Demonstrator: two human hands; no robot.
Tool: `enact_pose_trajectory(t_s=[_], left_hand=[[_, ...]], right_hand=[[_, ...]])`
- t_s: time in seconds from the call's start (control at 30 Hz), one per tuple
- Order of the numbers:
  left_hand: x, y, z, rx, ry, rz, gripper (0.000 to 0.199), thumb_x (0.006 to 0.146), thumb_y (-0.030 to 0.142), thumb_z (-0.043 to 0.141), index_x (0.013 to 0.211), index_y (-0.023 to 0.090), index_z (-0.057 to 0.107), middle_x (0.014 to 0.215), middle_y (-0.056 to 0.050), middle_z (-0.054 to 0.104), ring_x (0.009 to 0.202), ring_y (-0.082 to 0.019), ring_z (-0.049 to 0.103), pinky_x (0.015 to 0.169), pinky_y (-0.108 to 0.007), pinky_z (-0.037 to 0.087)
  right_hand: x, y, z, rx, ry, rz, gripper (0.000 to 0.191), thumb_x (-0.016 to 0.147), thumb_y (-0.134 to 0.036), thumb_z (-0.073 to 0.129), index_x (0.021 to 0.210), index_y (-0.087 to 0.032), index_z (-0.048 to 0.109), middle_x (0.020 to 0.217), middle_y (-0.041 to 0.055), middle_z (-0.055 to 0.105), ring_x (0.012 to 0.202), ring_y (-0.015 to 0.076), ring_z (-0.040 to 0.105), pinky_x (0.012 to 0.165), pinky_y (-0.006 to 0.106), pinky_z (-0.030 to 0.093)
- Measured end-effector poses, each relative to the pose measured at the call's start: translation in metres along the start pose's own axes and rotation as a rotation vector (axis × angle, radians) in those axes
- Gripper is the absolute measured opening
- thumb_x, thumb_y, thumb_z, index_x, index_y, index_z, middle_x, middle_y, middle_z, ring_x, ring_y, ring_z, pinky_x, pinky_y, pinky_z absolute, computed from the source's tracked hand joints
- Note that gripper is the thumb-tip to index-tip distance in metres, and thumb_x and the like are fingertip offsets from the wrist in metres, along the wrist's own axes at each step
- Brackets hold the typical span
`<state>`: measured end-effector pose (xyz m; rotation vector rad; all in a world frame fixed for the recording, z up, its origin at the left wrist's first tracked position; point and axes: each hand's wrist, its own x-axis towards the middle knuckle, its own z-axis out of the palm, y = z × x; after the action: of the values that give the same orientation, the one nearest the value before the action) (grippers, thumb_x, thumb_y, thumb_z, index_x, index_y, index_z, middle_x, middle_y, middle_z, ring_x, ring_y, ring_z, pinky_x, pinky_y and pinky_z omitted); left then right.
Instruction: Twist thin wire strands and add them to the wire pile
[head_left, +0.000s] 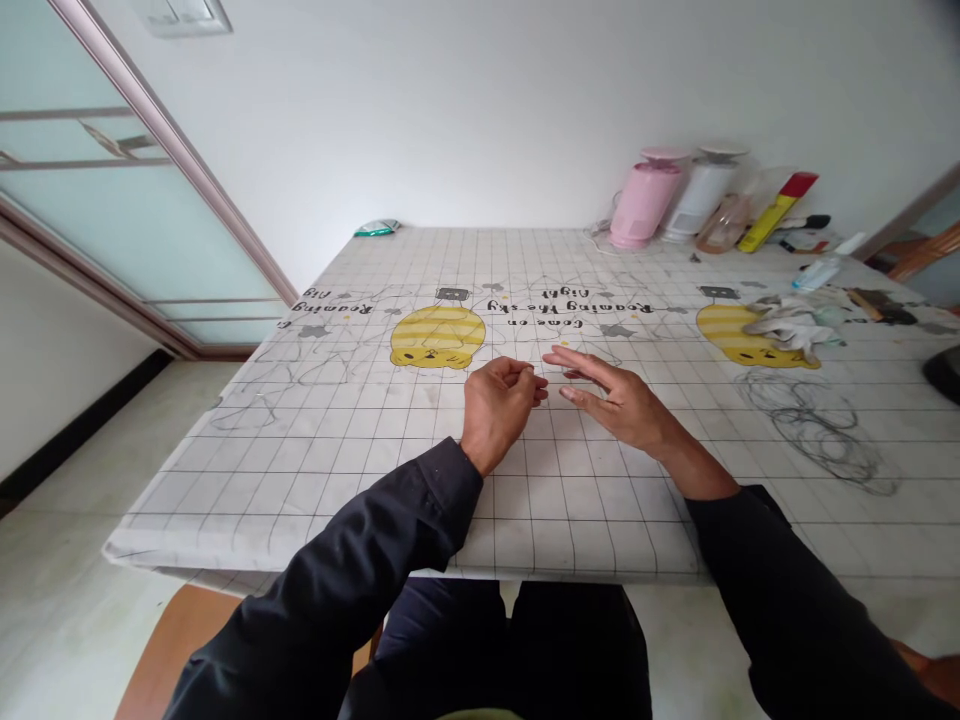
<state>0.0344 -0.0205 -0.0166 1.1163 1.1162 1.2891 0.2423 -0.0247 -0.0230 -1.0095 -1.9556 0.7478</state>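
Over the middle of the table, my left hand (498, 408) is closed, thumb pressed against the curled fingers. Whatever sits in that pinch is hidden or too thin to make out. Just to its right, my right hand (611, 398) holds its fingers stretched and apart, with nothing visible between them. A loose tangle of thin dark thread or wire (817, 430) lies to the right of my right hand. More thin strands (251, 405) run loosely over the cloth on the left.
A checked tablecloth (375, 480) covers the table. At the back right stand a pink cylinder device (646, 200), a white one (697, 198), and a yellow box with a red end (776, 212). Crumpled whitish gloves or cloth (795, 322) lie right. A green packet (376, 228) rests back left.
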Motion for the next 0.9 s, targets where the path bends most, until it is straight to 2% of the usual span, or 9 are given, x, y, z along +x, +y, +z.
enact_pose_trajectory(t_s=[0.1, 0.17, 0.23, 0.3, 0.4, 0.57, 0.63, 0.77, 0.9], left_hand=[[0.002, 0.001, -0.002, -0.006, 0.030, 0.043, 0.007, 0.099, 0.016, 0.068, 0.093, 0.014, 0.071, 0.087, -0.010, 0.084, 0.072, -0.019, 0.081, 0.067, -0.029, 0.067], [0.003, 0.001, -0.003, 0.006, 0.039, 0.065, 0.007, 0.099, 0.016, 0.067, 0.094, 0.014, 0.070, 0.090, -0.011, 0.084, 0.074, -0.020, 0.082, 0.069, -0.031, 0.068], [0.003, 0.001, -0.003, 0.019, 0.044, 0.080, 0.007, 0.100, 0.017, 0.067, 0.094, 0.014, 0.070, 0.092, -0.011, 0.085, 0.076, -0.020, 0.083, 0.070, -0.031, 0.068], [0.002, 0.001, -0.004, 0.022, 0.037, 0.089, 0.008, 0.100, 0.020, 0.068, 0.094, 0.015, 0.070, 0.093, -0.011, 0.084, 0.077, -0.020, 0.083, 0.071, -0.031, 0.069], [0.000, 0.004, -0.005, 0.023, 0.010, 0.095, 0.008, 0.100, 0.021, 0.068, 0.095, 0.015, 0.069, 0.092, -0.011, 0.084, 0.077, -0.020, 0.083, 0.073, -0.031, 0.069], [-0.001, 0.007, -0.009, 0.052, -0.106, 0.061, 0.006, 0.096, 0.016, 0.066, 0.101, 0.017, 0.067, 0.096, -0.009, 0.083, 0.070, -0.017, 0.079, 0.059, -0.026, 0.063], [0.000, 0.008, -0.010, 0.048, -0.156, 0.028, 0.009, 0.093, 0.013, 0.066, 0.101, 0.017, 0.067, 0.098, -0.009, 0.082, 0.069, -0.016, 0.078, 0.053, -0.024, 0.060], [0.002, 0.011, -0.012, -0.009, -0.223, -0.047, 0.009, 0.093, 0.013, 0.066, 0.102, 0.016, 0.064, 0.098, -0.011, 0.081, 0.070, -0.018, 0.078, 0.053, -0.026, 0.061], [0.005, 0.011, -0.014, -0.071, -0.232, -0.049, 0.013, 0.094, 0.014, 0.068, 0.105, 0.017, 0.062, 0.096, -0.010, 0.082, 0.077, -0.019, 0.081, 0.071, -0.033, 0.069]], right_hand=[[-0.005, 0.000, -0.005, 0.108, -0.022, 0.113, 0.056, 0.107, -0.038, 0.069, 0.163, -0.037, 0.060, 0.155, 0.0074, 0.070, 0.143, 0.0300, 0.067, 0.122, 0.060, 0.054], [-0.007, -0.003, -0.007, 0.227, -0.117, 0.150, 0.053, 0.105, -0.041, 0.072, 0.157, -0.031, 0.065, 0.146, 0.0110, 0.074, 0.137, 0.0307, 0.070, 0.113, 0.056, 0.060], [-0.006, -0.008, -0.005, 0.334, -0.202, 0.199, 0.054, 0.102, -0.047, 0.077, 0.151, -0.025, 0.069, 0.134, 0.0132, 0.079, 0.122, 0.0296, 0.076, 0.099, 0.049, 0.067], [-0.005, -0.012, -0.001, 0.382, -0.209, 0.250, 0.048, 0.102, -0.054, 0.077, 0.138, -0.021, 0.077, 0.116, 0.0123, 0.083, 0.098, 0.0250, 0.080, 0.084, 0.042, 0.067], [-0.002, -0.015, 0.004, 0.401, -0.116, 0.283, 0.045, 0.106, -0.061, 0.070, 0.115, -0.019, 0.082, 0.097, 0.0098, 0.083, 0.075, 0.0200, 0.075, 0.073, 0.037, 0.064], [-0.002, -0.010, -0.001, 0.479, 0.133, 0.309, 0.043, 0.105, -0.062, 0.071, 0.098, -0.020, 0.078, 0.087, 0.0090, 0.081, 0.065, 0.0196, 0.072, 0.063, 0.036, 0.059], [-0.002, -0.008, -0.004, 0.499, 0.181, 0.312, 0.044, 0.104, -0.063, 0.072, 0.093, -0.020, 0.077, 0.084, 0.0086, 0.079, 0.065, 0.0197, 0.071, 0.061, 0.036, 0.059], [-0.002, -0.004, -0.006, 0.448, 0.192, 0.280, 0.038, 0.101, -0.059, 0.077, 0.096, -0.021, 0.076, 0.083, 0.0065, 0.077, 0.068, 0.0197, 0.070, 0.061, 0.034, 0.058], [-0.002, -0.004, -0.003, 0.403, 0.205, 0.244, 0.033, 0.098, -0.051, 0.082, 0.112, -0.022, 0.075, 0.084, 0.0036, 0.077, 0.068, 0.0182, 0.069, 0.061, 0.033, 0.057]])
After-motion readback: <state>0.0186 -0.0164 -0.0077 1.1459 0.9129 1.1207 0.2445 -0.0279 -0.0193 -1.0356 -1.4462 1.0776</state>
